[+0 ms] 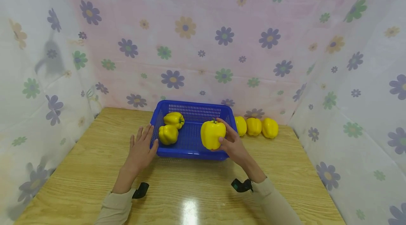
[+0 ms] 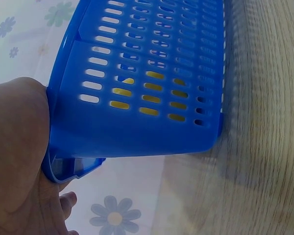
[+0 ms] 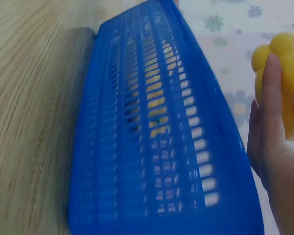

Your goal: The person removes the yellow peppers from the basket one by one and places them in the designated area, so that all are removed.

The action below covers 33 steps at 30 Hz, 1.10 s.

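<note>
My right hand (image 1: 234, 145) grips a yellow bell pepper (image 1: 211, 135), stem up, above the right part of a blue plastic basket (image 1: 193, 154). Thumb and fingers hold the pepper from its right side, and the right wrist view also shows this pepper (image 3: 291, 83) raised beyond the basket's rim. On the basket's left edge rests my left hand (image 1: 141, 152), its fingers extended and the thumb by the front corner. Two more yellow bell peppers, a rear one (image 1: 172, 120) and a front one (image 1: 168, 135), lie inside at the left.
Right of the basket, three yellow bell peppers stand in a row on the wooden table (image 1: 190, 182): one partly hidden by the basket (image 1: 241, 126), a middle one (image 1: 254, 126) and an outer one (image 1: 270, 128). Flowered cloth (image 1: 203, 42) walls the table's back and sides.
</note>
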{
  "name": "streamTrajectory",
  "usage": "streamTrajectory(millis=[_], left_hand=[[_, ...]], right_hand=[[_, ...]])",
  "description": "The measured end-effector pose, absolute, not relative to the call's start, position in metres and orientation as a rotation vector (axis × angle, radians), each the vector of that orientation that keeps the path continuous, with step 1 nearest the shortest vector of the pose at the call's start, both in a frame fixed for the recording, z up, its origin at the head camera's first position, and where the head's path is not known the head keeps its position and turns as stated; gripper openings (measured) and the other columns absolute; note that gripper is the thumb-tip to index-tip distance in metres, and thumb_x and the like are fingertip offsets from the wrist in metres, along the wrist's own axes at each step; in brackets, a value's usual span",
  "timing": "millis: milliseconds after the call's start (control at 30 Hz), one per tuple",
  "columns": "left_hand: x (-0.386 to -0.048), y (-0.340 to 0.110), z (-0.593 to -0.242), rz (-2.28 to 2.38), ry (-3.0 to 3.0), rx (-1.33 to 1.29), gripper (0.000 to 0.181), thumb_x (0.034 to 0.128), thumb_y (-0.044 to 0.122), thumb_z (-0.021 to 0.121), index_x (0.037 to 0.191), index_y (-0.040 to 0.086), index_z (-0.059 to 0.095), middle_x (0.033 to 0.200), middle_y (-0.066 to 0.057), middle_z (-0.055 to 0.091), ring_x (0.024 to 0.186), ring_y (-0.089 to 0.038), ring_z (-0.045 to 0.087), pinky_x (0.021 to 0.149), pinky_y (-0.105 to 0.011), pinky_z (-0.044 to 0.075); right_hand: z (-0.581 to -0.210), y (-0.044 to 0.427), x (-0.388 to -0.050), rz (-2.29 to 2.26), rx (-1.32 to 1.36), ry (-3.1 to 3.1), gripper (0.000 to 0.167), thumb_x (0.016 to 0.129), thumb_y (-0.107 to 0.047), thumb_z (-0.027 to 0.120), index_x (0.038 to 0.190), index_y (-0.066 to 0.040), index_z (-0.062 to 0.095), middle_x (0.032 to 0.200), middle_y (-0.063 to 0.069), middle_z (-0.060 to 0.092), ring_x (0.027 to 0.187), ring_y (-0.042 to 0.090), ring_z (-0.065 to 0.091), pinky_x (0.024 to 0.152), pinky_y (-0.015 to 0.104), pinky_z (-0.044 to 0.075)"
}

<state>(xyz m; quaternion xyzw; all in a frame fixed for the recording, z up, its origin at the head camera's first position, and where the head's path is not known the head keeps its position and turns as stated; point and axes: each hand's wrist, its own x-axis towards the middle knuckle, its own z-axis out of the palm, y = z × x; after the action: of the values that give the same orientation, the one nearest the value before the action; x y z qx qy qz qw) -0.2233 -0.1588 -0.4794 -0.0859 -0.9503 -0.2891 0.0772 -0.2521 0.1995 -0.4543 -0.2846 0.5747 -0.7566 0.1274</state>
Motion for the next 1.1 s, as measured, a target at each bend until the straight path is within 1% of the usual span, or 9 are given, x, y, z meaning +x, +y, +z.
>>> streamTrajectory(millis=[100, 300, 500, 667, 800, 967, 1100], left_hand=[[-0.223, -0.159, -0.479, -0.877, -2.848, -0.258, 0.062, 0.1089, 0.029, 0.042, 0.160, -0.002, 0.023, 0.167, -0.022, 0.022, 0.154, -0.048, 0.007, 0.118, -0.073, -0.001], [-0.224, -0.159, -0.480, -0.875, -2.848, -0.255, 0.063, 0.1089, 0.029, 0.042, 0.161, -0.001, 0.023, 0.167, -0.022, 0.022, 0.155, -0.048, 0.007, 0.118, -0.073, -0.001], [-0.224, -0.159, -0.481, -0.873, -2.844, -0.258, 0.063, 0.1093, 0.030, 0.041, 0.161, 0.000, 0.022, 0.168, -0.021, 0.021, 0.155, -0.046, 0.005, 0.118, -0.073, 0.000], [-0.225, -0.159, -0.481, -0.884, -2.842, -0.262, 0.063, 0.1097, 0.031, 0.040, 0.161, 0.001, 0.022, 0.168, -0.020, 0.020, 0.156, -0.045, 0.003, 0.118, -0.073, -0.001], [-0.225, -0.159, -0.481, -0.883, -2.845, -0.261, 0.063, 0.1096, 0.031, 0.040, 0.161, 0.000, 0.022, 0.168, -0.020, 0.019, 0.156, -0.045, 0.003, 0.118, -0.073, 0.000], [-0.224, -0.159, -0.480, -0.892, -2.850, -0.257, 0.063, 0.1095, 0.030, 0.040, 0.161, 0.000, 0.021, 0.168, -0.020, 0.018, 0.156, -0.045, 0.002, 0.118, -0.073, -0.001], [-0.224, -0.159, -0.480, -0.894, -2.853, -0.255, 0.063, 0.1095, 0.030, 0.040, 0.161, 0.000, 0.021, 0.168, -0.020, 0.018, 0.156, -0.045, 0.003, 0.118, -0.073, -0.001]], right_hand=[[-0.458, 0.212, -0.248, -2.192, -0.815, 1.692, 0.065, 0.106, -0.017, 0.055, 0.163, -0.022, 0.025, 0.154, 0.004, 0.040, 0.124, 0.023, 0.061, 0.089, 0.042, 0.060], [-0.465, 0.238, -0.243, -2.246, -0.824, 1.678, 0.063, 0.108, -0.014, 0.049, 0.164, -0.022, 0.022, 0.155, 0.000, 0.039, 0.124, 0.018, 0.060, 0.092, 0.038, 0.059], [-0.471, 0.265, -0.240, -2.343, -0.790, 1.663, 0.056, 0.110, -0.011, 0.038, 0.162, -0.022, 0.021, 0.144, -0.001, 0.047, 0.117, 0.014, 0.059, 0.090, 0.030, 0.058], [-0.482, 0.285, -0.243, -2.457, -0.771, 1.559, 0.050, 0.110, -0.008, 0.029, 0.158, -0.023, 0.031, 0.138, -0.002, 0.054, 0.111, 0.014, 0.061, 0.088, 0.029, 0.058], [-0.490, 0.298, -0.244, -2.495, -0.669, 1.527, 0.047, 0.111, -0.009, 0.022, 0.152, -0.026, 0.040, 0.133, -0.003, 0.059, 0.109, 0.014, 0.063, 0.088, 0.030, 0.057], [-0.495, 0.308, -0.245, -2.548, -0.468, 1.478, 0.040, 0.113, -0.017, 0.022, 0.143, -0.027, 0.046, 0.125, -0.003, 0.064, 0.104, 0.013, 0.065, 0.087, 0.029, 0.057], [-0.499, 0.312, -0.247, -2.553, -0.385, 1.518, 0.036, 0.113, -0.019, 0.026, 0.142, -0.026, 0.046, 0.123, -0.003, 0.064, 0.102, 0.014, 0.064, 0.087, 0.030, 0.057]])
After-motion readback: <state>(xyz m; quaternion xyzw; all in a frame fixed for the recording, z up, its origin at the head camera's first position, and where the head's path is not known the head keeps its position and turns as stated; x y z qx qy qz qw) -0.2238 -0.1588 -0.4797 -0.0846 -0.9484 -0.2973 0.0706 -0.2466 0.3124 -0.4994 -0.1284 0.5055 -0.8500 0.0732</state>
